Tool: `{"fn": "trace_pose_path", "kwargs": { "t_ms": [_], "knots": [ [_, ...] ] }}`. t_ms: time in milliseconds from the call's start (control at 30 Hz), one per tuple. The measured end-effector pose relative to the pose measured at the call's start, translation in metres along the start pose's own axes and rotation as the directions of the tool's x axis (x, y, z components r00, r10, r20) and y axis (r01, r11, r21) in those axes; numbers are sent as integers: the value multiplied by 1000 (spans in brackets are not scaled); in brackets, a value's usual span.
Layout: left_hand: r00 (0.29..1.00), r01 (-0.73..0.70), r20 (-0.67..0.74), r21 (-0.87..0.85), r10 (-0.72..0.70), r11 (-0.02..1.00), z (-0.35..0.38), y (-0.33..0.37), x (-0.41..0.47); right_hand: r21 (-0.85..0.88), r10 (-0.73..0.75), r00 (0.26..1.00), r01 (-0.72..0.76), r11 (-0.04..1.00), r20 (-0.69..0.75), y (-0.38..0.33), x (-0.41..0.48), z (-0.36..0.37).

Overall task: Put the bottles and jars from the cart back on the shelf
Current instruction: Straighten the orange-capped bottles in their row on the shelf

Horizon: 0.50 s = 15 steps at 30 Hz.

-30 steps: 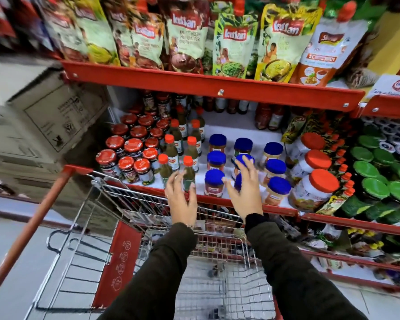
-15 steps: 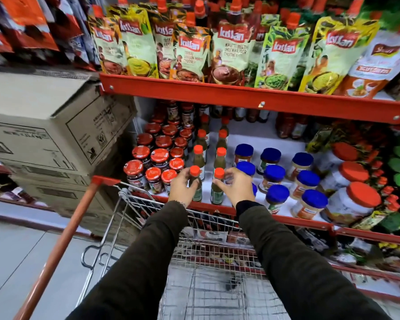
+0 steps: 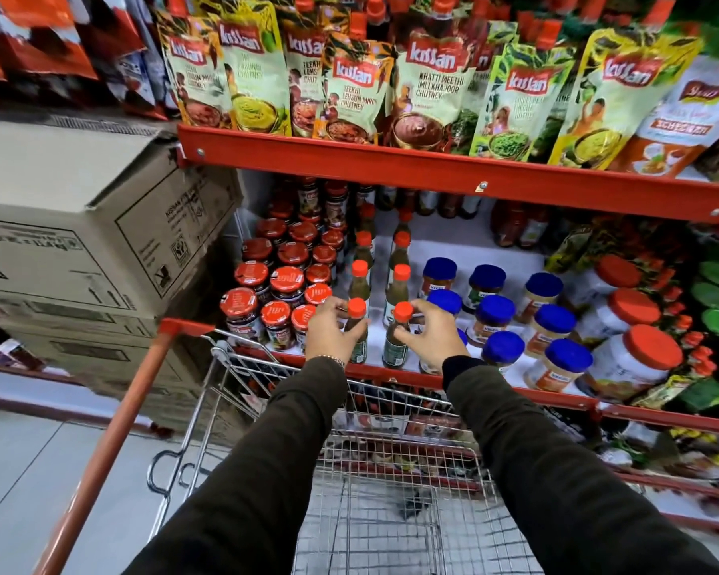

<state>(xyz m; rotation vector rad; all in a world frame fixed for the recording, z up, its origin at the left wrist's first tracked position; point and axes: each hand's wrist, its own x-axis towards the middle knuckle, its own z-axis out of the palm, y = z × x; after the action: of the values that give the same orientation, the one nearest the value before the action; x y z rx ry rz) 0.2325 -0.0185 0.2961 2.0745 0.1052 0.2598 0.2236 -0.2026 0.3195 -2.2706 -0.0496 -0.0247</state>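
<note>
Left hand [image 3: 332, 333]: clamped on left orange-capped sauce bottle [image 3: 357, 334]
Right hand [image 3: 432, 336]: clamped on right orange-capped sauce bottle [image 3: 396, 336]
Bottles: upright at shelf [image 3: 391, 373] front edge

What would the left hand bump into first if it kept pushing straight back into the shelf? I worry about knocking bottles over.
Probably the next orange-capped bottle behind the front bottle that the left hand holds; depth is hard to judge.

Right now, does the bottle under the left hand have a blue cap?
No, the bottle at the left hand has an orange cap; blue caps are on the jars to the right.
</note>
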Motion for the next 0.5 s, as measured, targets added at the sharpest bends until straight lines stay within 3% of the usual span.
{"fn": "trace_pose_path", "kwargs": {
  "t_ms": [233,500],
  "knots": [
    [988,-47,146,-81,58,996,-9,-2,-3,-21,22,989,-25,999,-148,-6,0,5],
    [997,67,52,-95,-62,993,-8,0,3,59,27,999,-25,998,-30,-12,-1,-1]
  ]
}}
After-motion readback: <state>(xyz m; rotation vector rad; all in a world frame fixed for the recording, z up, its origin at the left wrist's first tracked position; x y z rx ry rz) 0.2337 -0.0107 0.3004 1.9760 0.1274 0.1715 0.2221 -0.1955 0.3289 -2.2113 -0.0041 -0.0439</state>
